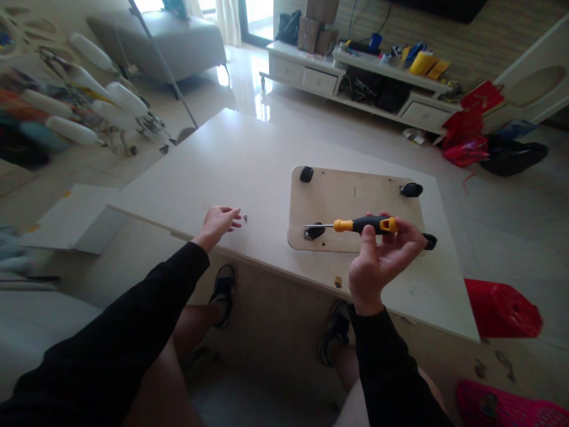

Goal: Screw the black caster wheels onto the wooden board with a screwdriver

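My right hand (384, 258) is wrapped round the yellow-and-black handle of a screwdriver (364, 225), its metal shaft pointing left. Under the shaft lies a pale board (347, 196) with rounded corners and a black caster (316, 230) at its near left corner. Other black casters sit at the far left (306, 174), far right (411, 190) and near right (430, 241) corners. My left hand (221, 222) is over the white table with its fingers apart, beside a few tiny dark screws (245, 218). Nothing shows between those fingers.
The white table (249, 154) carries the board and a small round sticker (338, 281) near its front edge. A red stool (502, 308) stands off the right side. Behind are a low white TV cabinet (293, 74) and red bags (464, 139). A pink basket (502, 406) is at lower right.
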A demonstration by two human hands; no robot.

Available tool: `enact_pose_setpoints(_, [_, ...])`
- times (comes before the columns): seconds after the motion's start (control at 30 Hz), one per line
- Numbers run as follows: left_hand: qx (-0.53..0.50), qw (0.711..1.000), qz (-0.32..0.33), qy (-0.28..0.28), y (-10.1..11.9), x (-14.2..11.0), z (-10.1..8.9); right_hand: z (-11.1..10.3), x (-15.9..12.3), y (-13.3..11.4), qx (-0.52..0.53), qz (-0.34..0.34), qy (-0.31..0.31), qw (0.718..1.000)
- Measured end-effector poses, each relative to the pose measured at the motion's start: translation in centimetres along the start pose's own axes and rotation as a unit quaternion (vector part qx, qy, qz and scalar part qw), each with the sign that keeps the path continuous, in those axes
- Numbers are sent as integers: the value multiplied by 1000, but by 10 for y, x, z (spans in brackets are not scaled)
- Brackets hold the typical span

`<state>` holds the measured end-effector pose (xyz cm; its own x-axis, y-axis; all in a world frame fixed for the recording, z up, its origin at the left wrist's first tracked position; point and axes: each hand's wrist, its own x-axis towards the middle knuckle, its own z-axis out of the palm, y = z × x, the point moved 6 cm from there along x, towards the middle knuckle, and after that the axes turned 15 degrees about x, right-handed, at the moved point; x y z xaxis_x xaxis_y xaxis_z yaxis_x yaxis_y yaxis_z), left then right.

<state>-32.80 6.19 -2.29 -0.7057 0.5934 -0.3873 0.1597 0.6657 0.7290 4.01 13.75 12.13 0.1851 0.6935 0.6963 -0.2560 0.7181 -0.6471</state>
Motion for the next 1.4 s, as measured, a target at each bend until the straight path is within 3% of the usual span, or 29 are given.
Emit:
enact_pose_setpoints(0.23, [-2,999,43,-23,29,-14,11,8,0,-4,-17,-23,-37,999])
enact_pose_setpoints(0.37, [-5,998,60,1,44,-17,3,13,-3,-4,-18,-38,-68,997])
enact_pose_setpoints(0.57, [-13,999,39,15,40,-14,-8,9,-2,-3,-27,-54,-67,996])
enact_pose_setpoints(0.73, [7,997,73,-24,39,-19,9,0,1,0,-69,-48,-31,996])
enact_pose_setpoints(0.97, [62,986,141,-59,55,-34,35,-3,1,10,-81,5,7,997])
enact_pose_setpoints(1.23, [47,983,161,-78,75,-50,48,18,-8,10,-38,8,-56,998])
enact_pose_setpoints(1.4, [50,981,169,-87,81,-57,55,24,-10,2,-21,-33,-77,996])
